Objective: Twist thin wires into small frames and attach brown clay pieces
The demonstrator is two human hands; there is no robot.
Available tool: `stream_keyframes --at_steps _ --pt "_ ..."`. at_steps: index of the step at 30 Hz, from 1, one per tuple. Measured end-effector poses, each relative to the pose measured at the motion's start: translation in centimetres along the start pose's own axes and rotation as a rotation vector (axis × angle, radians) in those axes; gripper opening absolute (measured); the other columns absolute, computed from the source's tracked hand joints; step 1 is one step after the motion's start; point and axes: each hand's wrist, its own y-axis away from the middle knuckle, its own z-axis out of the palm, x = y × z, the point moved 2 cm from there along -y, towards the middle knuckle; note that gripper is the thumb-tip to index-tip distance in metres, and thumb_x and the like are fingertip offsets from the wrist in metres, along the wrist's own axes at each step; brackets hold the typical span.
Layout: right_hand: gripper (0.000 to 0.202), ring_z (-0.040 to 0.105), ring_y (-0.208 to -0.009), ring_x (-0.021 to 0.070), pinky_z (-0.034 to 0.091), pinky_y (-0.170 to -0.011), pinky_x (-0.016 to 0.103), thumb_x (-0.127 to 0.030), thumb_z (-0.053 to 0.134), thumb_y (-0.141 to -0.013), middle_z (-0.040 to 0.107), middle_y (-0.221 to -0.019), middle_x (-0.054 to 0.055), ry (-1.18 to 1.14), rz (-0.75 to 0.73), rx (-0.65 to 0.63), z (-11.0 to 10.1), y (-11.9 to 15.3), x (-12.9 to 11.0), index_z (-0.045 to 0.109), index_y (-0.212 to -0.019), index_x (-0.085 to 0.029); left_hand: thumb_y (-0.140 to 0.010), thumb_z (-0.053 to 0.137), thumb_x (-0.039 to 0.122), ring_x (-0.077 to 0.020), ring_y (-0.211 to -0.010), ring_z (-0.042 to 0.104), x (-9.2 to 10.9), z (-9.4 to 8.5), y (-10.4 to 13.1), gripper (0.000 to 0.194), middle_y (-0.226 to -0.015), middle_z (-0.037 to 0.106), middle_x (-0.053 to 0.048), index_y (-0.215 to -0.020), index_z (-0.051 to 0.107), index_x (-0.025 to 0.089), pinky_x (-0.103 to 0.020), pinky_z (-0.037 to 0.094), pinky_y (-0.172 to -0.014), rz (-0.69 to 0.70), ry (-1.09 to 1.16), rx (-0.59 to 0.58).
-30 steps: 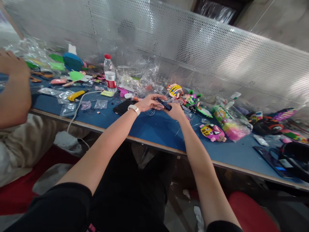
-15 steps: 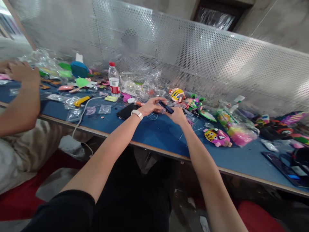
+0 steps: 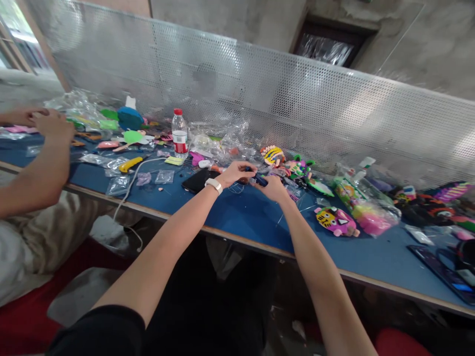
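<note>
Over the middle of the blue table (image 3: pixel 237 215), both hands meet at a small dark blue object (image 3: pixel 261 180). My left hand (image 3: pixel 237 173), with a white band at its wrist, has its fingers closed on the object's left end. Around the right end, the fingers of my right hand (image 3: pixel 272 188) are wrapped. What exactly the object is stays too small to tell. A black flat item (image 3: pixel 198 181) lies just left of my left hand. Thin wires and clear plastic scraps lie beneath and beside the hands.
A bottle with a red cap (image 3: pixel 179 136) stands behind. A yellow-handled tool (image 3: pixel 130 164) and a white cable (image 3: pixel 128 190) lie left. To the right are a pink and yellow animal figure (image 3: pixel 337 221), bagged pink material (image 3: pixel 374 217) and a phone (image 3: pixel 443 272). Another person's hand (image 3: pixel 52 121) works at far left.
The view has tilted up slightly, so the table sits lower in the picture. My left fingers have closed further over the dark blue object, which now shows less.
</note>
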Motion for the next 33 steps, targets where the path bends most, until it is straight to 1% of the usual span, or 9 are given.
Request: stream_keyframes --at_steps 6,15,18,20,22,24,26,29,33 --pt "0.043 0.058 -0.062 0.0201 0.035 -0.059 0.031 -0.054 0.074 -0.096 0.064 -0.062 0.003 -0.007 0.027 -0.022 0.3 -0.1 -0.1 0.064 -0.068 -0.022 -0.076 0.101 0.036 -0.0153 -0.072 0.069 -0.2 0.2 -0.1 0.035 -0.083 0.075 -0.006 -0.097 0.084 0.015 -0.031 0.059 -0.071 0.015 0.045 -0.014" --pt "0.048 0.053 -0.057 0.0175 0.034 -0.06 0.031 -0.053 0.076 -0.097 0.057 -0.058 0.0 -0.016 0.041 0.002 -0.1 -0.2 -0.2 0.059 -0.065 -0.022 -0.087 0.094 0.048 -0.0134 -0.06 0.061 -0.6 0.4 -0.3 0.036 -0.071 0.066 0.0 -0.102 0.078 0.02 -0.031 0.052 -0.064 -0.005 0.022 -0.081" --pt "0.04 0.06 -0.061 0.0202 0.037 -0.061 0.031 -0.048 0.076 -0.098 0.065 -0.063 0.003 -0.016 0.08 0.007 -0.2 -0.2 -0.4 0.069 -0.071 -0.02 -0.092 0.089 0.046 -0.0186 -0.076 0.069 -0.4 0.3 -0.4 0.033 -0.09 0.074 -0.006 -0.109 0.08 0.02 -0.034 0.058 -0.072 0.091 -0.124 0.005" --pt "0.034 0.065 -0.065 0.0229 0.04 -0.062 0.031 -0.045 0.076 -0.099 0.072 -0.068 0.007 0.008 0.113 0.01 -0.2 -0.2 -0.5 0.076 -0.078 -0.018 -0.095 0.087 0.043 -0.0241 -0.099 0.073 -0.1 0.3 -0.3 0.029 -0.113 0.077 -0.012 -0.114 0.082 0.022 -0.04 0.062 -0.088 0.246 -0.346 0.103" --pt "0.03 0.07 -0.069 0.0255 0.044 -0.064 0.031 -0.042 0.075 -0.1 0.076 -0.073 0.009 0.047 0.141 0.007 -0.3 -0.1 -0.4 0.082 -0.086 -0.017 -0.098 0.085 0.04 -0.0283 -0.117 0.071 0.0 0.3 -0.1 0.024 -0.127 0.073 -0.013 -0.116 0.083 0.024 -0.047 0.059 -0.105 0.408 -0.605 0.194" --pt "0.027 0.073 -0.074 0.0277 0.046 -0.067 0.031 -0.041 0.075 -0.101 0.079 -0.078 0.012 0.089 0.16 -0.003 -0.2 -0.1 -0.4 0.085 -0.093 -0.017 -0.102 0.081 0.037 -0.0302 -0.124 0.068 -0.1 0.5 0.0 0.018 -0.129 0.071 -0.013 -0.114 0.084 0.024 -0.053 0.055 -0.115 0.512 -0.806 0.239" --pt "0.026 0.076 -0.079 0.0292 0.047 -0.068 0.031 -0.04 0.074 -0.102 0.081 -0.083 0.013 0.121 0.174 -0.014 -0.1 0.0 -0.4 0.086 -0.097 -0.017 -0.106 0.074 0.033 -0.0301 -0.122 0.068 -0.3 1.0 0.1 0.015 -0.124 0.071 -0.013 -0.11 0.085 0.023 -0.054 0.053 -0.117 0.552 -0.911 0.248" --pt "0.026 0.078 -0.083 0.0306 0.047 -0.069 0.031 -0.04 0.074 -0.103 0.083 -0.087 0.013 0.137 0.184 -0.025 0.0 0.0 -0.5 0.087 -0.102 -0.017 -0.109 0.068 0.032 -0.0289 -0.115 0.069 -0.5 1.6 0.1 0.02 -0.117 0.072 -0.013 -0.104 0.084 0.021 -0.051 0.055 -0.112 0.571 -0.912 0.291" --pt "0.029 0.079 -0.087 0.0317 0.049 -0.072 0.032 -0.043 0.073 -0.104 0.084 -0.088 0.012 0.137 0.16 -0.016 0.1 0.0 -1.0 0.085 -0.099 -0.017 -0.111 0.065 0.039 -0.0255 -0.103 0.071 -0.3 1.2 0.0 0.027 -0.108 0.074 -0.013 -0.102 0.083 0.019 -0.04 0.06 -0.097 0.474 -0.686 0.45"
